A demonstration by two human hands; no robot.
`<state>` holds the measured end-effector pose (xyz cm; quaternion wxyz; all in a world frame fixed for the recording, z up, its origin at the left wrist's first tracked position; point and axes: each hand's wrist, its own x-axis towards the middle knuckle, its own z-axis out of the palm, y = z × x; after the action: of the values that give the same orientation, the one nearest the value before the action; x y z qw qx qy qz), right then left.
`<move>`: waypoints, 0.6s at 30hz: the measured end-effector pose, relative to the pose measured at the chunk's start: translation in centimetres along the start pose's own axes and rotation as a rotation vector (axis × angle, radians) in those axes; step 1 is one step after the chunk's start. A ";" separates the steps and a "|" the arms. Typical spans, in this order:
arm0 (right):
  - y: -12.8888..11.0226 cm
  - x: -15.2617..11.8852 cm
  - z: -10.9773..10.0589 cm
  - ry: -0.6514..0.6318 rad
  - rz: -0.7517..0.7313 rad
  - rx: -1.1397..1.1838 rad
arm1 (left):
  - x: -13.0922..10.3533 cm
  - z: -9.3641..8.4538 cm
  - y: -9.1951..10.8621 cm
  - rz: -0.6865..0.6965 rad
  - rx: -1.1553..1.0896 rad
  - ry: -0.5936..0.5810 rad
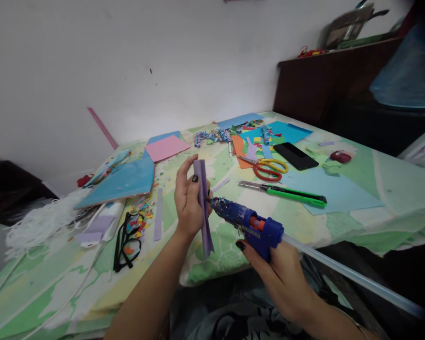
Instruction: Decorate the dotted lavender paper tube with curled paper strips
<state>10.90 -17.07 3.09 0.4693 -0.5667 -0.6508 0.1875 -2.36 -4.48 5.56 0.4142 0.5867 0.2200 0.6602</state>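
A folded purple paper strip [204,226] stands nearly upright in my left hand [188,203], its thumb and fingers closed round the upper part. My right hand [283,271] grips the handle of a blue glue gun [257,231], which has a long clear glue stick [354,274] coming out of its back. The gun's nozzle points left and meets the edge of the purple strip, near my left fingertips. Whether glue is coming out cannot be seen.
A green cutter [293,195], red and yellow scissors [267,175] and a black phone [295,156] lie to the right. On the left are black glasses [127,245], a blue folder [123,182], white cord [46,219] and pink paper [167,147]. Paper scraps and coloured sheets lie behind.
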 end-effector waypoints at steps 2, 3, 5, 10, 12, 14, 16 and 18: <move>0.2 -0.3 0.1 -0.003 0.036 -0.028 | 0.1 -0.1 0.0 0.009 0.004 0.007; 0.3 -0.5 0.2 -0.005 0.054 -0.036 | 0.1 -0.1 0.0 0.012 0.002 0.012; 0.4 -0.8 0.2 -0.020 0.073 -0.033 | 0.1 -0.1 0.0 0.011 -0.009 0.017; 0.9 -1.4 0.5 -0.039 0.101 -0.026 | 0.1 0.0 0.1 -0.009 -0.060 0.013; 1.1 -1.6 0.7 -0.049 0.118 -0.016 | 0.1 -0.1 0.1 -0.013 -0.057 0.019; 1.2 -1.8 0.9 -0.045 0.119 -0.007 | 0.1 -0.1 0.2 -0.012 -0.052 0.023; 1.2 -1.9 0.9 -0.034 0.103 -0.012 | 0.2 -0.1 0.2 -0.011 -0.045 0.026; 1.2 -2.0 1.0 -0.036 0.073 -0.022 | 0.2 -0.2 0.2 -0.010 -0.039 0.025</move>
<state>10.60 -18.31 0.90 0.4439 -0.5916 -0.6403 0.2075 -2.57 -4.39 5.76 0.4258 0.5691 0.2152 0.6697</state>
